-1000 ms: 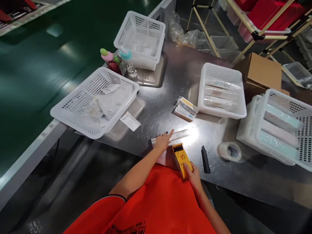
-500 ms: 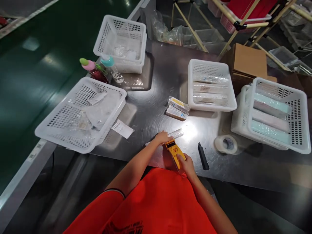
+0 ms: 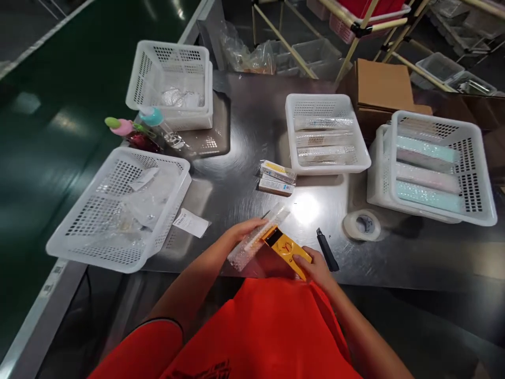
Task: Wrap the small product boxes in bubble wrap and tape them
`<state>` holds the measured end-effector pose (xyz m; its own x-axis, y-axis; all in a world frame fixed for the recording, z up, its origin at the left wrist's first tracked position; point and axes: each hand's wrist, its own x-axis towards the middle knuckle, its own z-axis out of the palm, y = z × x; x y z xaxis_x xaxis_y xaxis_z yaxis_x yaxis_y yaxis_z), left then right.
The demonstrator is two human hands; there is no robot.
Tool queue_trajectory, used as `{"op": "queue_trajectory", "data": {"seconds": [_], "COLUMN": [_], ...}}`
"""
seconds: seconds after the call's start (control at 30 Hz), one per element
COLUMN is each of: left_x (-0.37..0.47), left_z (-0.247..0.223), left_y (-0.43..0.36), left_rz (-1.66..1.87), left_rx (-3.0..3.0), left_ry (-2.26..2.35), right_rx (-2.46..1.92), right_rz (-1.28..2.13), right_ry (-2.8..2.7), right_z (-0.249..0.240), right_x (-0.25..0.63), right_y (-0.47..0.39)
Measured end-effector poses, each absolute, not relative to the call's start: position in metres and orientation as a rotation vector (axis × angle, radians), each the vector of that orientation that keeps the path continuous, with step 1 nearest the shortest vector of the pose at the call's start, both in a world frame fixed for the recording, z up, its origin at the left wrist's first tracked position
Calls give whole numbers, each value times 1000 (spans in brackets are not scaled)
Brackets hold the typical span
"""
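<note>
My right hand (image 3: 313, 263) is closed round the lower end of a yellow box (image 3: 288, 251) with a dark upper end. My left hand (image 3: 248, 229) grips a long bubble-wrap sleeve (image 3: 254, 243), which lies slanted above the table's front edge. The box's dark end touches the sleeve near my left fingertips. Beyond them, two small printed boxes (image 3: 277, 178) lie side by side on the metal table (image 3: 244, 137). To the right are a black utility knife (image 3: 327, 249) and a roll of clear tape (image 3: 362, 225).
White baskets stand at the left (image 3: 118, 210), back left (image 3: 169, 84), back centre (image 3: 327, 134) and right (image 3: 442, 168); several hold wrapped items. Two bottles (image 3: 136, 134) and a paper slip (image 3: 191, 222) are on the left. Cardboard (image 3: 384, 84) is stacked behind.
The bubble-wrap sleeve has turned steeper and come nearer the front edge in my left hand. The yellow box has tilted toward flat, its lower end shifting right. The camera view has shifted a little.
</note>
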<state>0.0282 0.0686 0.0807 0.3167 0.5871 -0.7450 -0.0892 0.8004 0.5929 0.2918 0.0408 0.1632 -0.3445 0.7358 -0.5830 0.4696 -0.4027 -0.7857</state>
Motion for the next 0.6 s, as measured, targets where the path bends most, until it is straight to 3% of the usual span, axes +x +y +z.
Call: {"op": "queue_trajectory", "data": {"seconds": [0.2, 0.4, 0.6], "left_x": [35, 20, -4], "left_z": [99, 124, 144], "left_y": [37, -7, -24], "left_rz": [688, 763, 852], "left_rx": [230, 122, -12], "left_ry": [1091, 1138, 1167], "right_rx": [-1538, -1346, -1400], "right_rz": [1843, 2095, 2037], "right_ry": [-1812, -1879, -2003], "right_z": [188, 203, 216], "right_x": [293, 315, 331], "right_y": [49, 45, 51]}}
